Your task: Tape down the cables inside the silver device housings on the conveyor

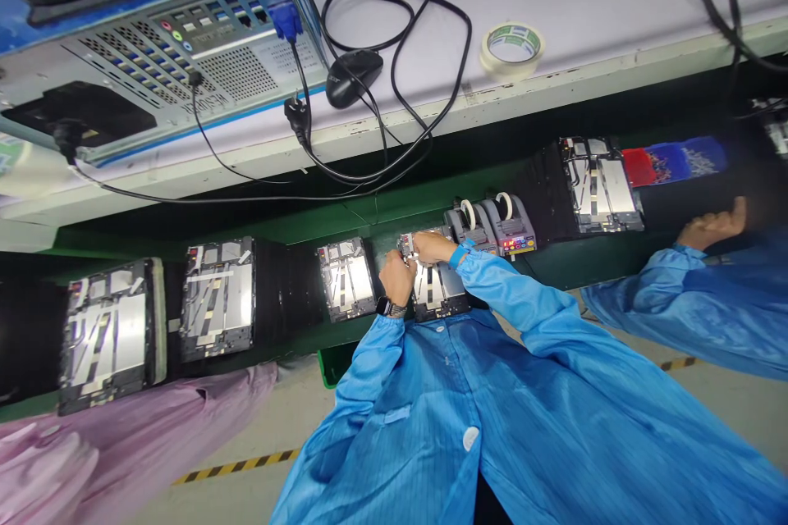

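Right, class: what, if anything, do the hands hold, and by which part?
Left hand and right hand meet at the panel, at its top corner; whether they grip it or a small part there cannot be told.

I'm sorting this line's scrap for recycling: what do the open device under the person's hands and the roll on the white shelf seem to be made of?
The open device: apparently sheet metal inside, silvery and glossy, since it throws bright glare; dark strips cross it, material unclear. The roll: probably paper masking tape, matt cream, on a green-printed core; too small to be sure.
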`<state>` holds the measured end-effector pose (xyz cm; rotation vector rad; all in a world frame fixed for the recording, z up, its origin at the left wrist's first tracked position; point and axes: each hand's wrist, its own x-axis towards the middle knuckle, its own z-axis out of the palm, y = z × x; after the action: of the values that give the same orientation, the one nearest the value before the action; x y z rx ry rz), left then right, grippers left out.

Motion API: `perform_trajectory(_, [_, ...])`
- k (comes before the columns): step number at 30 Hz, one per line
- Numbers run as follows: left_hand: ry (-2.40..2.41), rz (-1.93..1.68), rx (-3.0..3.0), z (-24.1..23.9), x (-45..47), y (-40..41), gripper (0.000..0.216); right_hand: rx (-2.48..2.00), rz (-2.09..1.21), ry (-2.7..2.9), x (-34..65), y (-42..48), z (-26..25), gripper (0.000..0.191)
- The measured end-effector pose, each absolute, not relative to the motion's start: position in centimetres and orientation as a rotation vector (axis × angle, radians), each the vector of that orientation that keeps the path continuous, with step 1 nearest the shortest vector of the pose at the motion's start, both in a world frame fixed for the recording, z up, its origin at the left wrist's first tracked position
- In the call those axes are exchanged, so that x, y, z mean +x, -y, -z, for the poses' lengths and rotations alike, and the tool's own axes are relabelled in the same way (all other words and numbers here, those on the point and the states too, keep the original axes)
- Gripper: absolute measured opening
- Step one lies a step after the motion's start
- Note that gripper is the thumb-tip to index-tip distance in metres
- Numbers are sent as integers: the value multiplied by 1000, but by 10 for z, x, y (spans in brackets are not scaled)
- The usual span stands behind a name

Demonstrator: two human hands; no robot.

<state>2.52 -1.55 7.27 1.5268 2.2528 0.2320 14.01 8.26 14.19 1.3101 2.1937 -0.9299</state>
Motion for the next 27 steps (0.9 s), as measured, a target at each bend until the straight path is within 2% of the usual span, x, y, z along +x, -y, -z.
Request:
perform_trajectory(10, [-2255, -119, 1593, -79, 32, 17, 23, 1515, 1129, -2067, 172, -82, -144, 12])
perform_trajectory(16, [-2182, -185, 1593, -76, 26, 23, 29, 1695, 1245, -1992, 196, -75, -123, 24])
perform_trajectory(20, [-2137, -439, 1709, -82, 27, 40, 42, 1841, 1283, -1946, 203, -64, -113, 23])
perform_trajectory(23, [-1908, -496, 1923, -84, 35, 65, 46, 1893, 1267, -1951, 204, -59, -106, 23])
perform_trajectory(27, [-1552, -299, 2179, -79, 47, 91, 58, 1941, 1217, -1972, 207, -57, -94, 23])
